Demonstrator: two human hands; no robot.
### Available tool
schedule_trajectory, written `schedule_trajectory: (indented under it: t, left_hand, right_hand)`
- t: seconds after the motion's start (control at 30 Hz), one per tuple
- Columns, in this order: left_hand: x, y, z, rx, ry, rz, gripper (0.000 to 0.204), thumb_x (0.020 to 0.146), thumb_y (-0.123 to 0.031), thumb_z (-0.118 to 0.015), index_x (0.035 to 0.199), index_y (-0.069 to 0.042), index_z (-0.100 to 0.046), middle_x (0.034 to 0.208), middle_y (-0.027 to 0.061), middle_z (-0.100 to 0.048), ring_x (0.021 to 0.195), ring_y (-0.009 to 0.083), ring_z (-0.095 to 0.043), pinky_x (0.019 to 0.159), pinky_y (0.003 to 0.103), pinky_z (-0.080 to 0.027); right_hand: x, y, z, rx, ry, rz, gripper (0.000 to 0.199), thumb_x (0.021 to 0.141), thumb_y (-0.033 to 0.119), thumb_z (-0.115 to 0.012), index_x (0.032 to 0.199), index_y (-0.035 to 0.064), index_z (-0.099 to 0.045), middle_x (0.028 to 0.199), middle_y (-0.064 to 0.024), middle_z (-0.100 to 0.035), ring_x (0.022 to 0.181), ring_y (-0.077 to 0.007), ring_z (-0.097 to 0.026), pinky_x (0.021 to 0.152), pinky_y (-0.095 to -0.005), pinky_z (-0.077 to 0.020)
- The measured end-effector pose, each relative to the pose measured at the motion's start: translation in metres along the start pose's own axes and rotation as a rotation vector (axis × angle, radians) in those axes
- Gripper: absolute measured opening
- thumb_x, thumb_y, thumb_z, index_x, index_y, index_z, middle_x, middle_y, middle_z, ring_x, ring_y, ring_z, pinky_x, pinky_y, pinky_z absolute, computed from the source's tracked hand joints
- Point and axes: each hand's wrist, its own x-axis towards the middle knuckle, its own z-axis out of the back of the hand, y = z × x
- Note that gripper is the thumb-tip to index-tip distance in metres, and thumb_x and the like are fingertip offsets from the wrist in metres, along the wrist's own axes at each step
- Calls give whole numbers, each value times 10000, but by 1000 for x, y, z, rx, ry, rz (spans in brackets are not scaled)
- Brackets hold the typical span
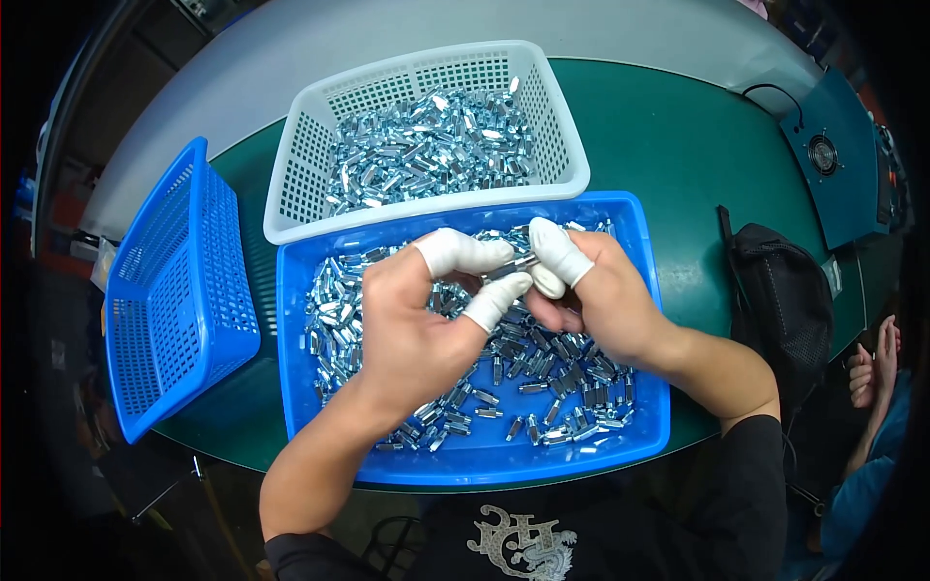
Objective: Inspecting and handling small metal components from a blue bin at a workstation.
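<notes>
Table [678,155]: green, and I see it spreading beyond both hands and out to either side.
Tray [504,476]: blue, on the table directly under both hands; its near wall lies closer to the wearer than the hands.
White basket [426,210]: just past the hands, at the tray's far edge, heaped with basket parts [431,145] of shiny metal.
Blue basket [208,290]: well left of the left hand, tilted, its open side turned partly toward my camera.
Fan box [841,184]: blue-green, far off to the right of the right hand and beyond it.
Bag [780,290]: black, right of the right hand, past the tray.
Left hand [417,320]: thumb and forefinger clamped on one metal part.
Right hand [620,300]: thumb and finger bunched at that part's right end; I cannot tell whether they pinch it.
Other person's hands [877,363]: far right of the right hand, away from the tray.
Finger covers [557,254]: white, on thumbs and forefingers of both hands.
Tray parts [334,358]: loose below the hands, thick to the left, sparser on the near side.
Metal part [513,267]: between the left fingertips, above the tray, its right end meeting the right fingers.
</notes>
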Motion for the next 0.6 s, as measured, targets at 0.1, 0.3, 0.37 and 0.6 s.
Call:
schedule_trajectory:
  t: [0.1,0.3,0.37,0.6]
  left_hand:
    - [3,-4,2,175,50,-180,173,664,43,-737,781,25,-611,735,96,-645,674,136,-629,594,237,-493]
    - [2,-11,1,137,32,-56,134,657,12,-729,737,14,-622,680,71,-637,601,109,-604,535,217,-465]
    - [3,-11,2,133,24,-37,127,660,6,-727,735,13,-625,673,64,-636,589,101,-599,530,213,-465]
    - [5,-10,7,121,85,77,122,676,-14,-727,757,13,-641,677,47,-640,582,78,-589,529,197,-470]
  right_hand:
    - [4,6,7,308,162,-298,414,961,371,-372,773,51,-555,469,-8,-430,380,-66,-310,380,-222,-243]
    - [8,3,9,380,247,-396,391,974,329,-333,871,32,-566,441,-10,-399,353,-66,-291,348,-219,-223]
    - [8,3,9,370,259,-412,390,978,325,-320,894,29,-560,438,-10,-396,345,-64,-286,337,-215,-221]
    - [8,7,7,306,219,-451,415,980,369,-313,911,31,-543,426,-7,-383,322,-62,-271,309,-207,-213]
